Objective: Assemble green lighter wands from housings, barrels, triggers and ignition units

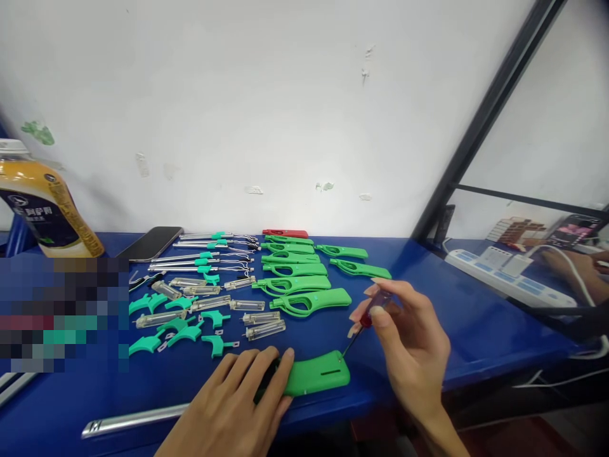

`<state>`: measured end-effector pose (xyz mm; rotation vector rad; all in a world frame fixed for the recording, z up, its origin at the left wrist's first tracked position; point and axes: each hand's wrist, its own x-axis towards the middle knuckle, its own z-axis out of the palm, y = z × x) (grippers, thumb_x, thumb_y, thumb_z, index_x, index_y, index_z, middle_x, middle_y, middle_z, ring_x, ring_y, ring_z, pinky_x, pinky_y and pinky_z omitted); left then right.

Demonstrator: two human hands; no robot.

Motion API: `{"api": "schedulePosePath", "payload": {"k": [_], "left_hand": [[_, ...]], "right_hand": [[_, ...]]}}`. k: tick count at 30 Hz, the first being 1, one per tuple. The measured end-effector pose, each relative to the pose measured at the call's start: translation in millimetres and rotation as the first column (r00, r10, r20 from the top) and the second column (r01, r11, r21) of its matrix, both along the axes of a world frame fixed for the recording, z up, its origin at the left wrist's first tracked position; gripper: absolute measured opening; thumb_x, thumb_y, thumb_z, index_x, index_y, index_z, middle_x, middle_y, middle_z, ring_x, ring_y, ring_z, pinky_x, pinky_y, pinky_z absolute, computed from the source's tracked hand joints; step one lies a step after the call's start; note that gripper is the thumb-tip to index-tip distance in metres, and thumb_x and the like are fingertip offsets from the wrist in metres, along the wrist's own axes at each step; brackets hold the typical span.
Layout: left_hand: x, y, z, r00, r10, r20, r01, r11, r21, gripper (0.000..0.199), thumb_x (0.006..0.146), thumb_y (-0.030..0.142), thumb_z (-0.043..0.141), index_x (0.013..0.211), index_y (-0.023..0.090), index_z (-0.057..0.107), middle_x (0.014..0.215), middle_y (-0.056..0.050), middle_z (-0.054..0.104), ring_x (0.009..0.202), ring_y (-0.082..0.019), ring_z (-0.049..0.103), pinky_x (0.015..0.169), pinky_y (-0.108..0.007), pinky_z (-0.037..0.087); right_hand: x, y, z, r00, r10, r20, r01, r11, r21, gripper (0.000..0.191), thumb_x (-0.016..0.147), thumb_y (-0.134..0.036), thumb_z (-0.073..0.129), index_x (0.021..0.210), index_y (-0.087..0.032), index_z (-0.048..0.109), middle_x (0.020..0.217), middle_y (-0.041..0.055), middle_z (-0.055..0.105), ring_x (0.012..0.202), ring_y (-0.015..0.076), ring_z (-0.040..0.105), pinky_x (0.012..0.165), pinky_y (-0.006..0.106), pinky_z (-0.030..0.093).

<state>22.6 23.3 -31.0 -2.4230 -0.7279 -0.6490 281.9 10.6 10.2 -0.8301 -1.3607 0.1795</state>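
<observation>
Near the front edge of the table lies a green gas lighter [318, 374] with a slot in its handle. A long metal tube [137, 420] sticks out to its left. My left hand [238, 400] presses down over the lighter's left part, fingers wrapped across it and hiding that section. Between the thumb and fingers of my right hand [413, 343] is a small screwdriver [367, 316] with a clear and red handle. Its thin shaft slants down, and the tip meets the right end of the lighter's handle.
Several green lighter shells [328, 299] and one red shell [285, 233] lie behind. To the left are clear fuel tanks [265, 329], teal triggers [217, 343], metal tubes with wires [185, 259], a phone [155, 244] and a bottle [52, 209]. A power strip [514, 276] sits right.
</observation>
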Motion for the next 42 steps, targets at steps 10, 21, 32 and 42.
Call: {"api": "schedulePosePath", "payload": {"k": [10,21,32,42], "left_hand": [[2,2,0.2,1.000,0.002,-0.026,-0.003,1.000,-0.004,0.044,0.118,0.031,0.033,0.152,0.020,0.058,0.133,-0.004,0.076,0.116,-0.023,0.070,0.099,-0.040,0.050],[2,0,1.4,1.000,0.001,-0.013,-0.001,1.000,0.003,0.044,0.118,0.029,0.030,0.151,0.021,0.059,0.132,-0.004,0.076,0.116,-0.022,0.070,0.100,-0.040,0.047],[4,1,4.6,1.000,-0.005,0.012,0.005,1.000,-0.004,0.043,0.118,0.030,0.032,0.148,0.020,0.060,0.131,-0.003,0.077,0.115,-0.022,0.070,0.100,-0.040,0.044],[1,1,0.5,1.000,-0.012,0.000,0.012,1.000,-0.006,0.042,0.118,0.030,0.033,0.150,0.020,0.059,0.132,-0.004,0.076,0.115,-0.023,0.070,0.100,-0.040,0.045]], "right_hand": [[1,-3,2.0,0.991,0.070,0.110,-0.065,0.997,-0.048,0.035,0.113,-0.022,0.052,0.140,-0.037,0.069,0.121,0.0053,0.073,0.096,0.0191,0.073,0.081,0.035,0.064],[1,-3,0.5,0.985,0.165,0.059,-0.160,0.984,-0.080,0.041,0.111,-0.023,0.059,0.146,-0.041,0.067,0.129,0.0048,0.076,0.106,0.0224,0.075,0.086,0.038,0.065],[10,6,-1.8,0.926,0.374,-0.057,-0.375,0.927,-0.011,0.033,0.111,-0.021,0.057,0.131,-0.040,0.075,0.120,0.0044,0.072,0.092,0.0183,0.069,0.073,0.035,0.061],[6,1,5.8,0.985,0.145,0.096,-0.147,0.989,0.016,0.031,0.104,-0.021,0.072,0.132,-0.036,0.076,0.100,0.0007,0.062,0.088,0.0148,0.060,0.075,0.028,0.055]]}}
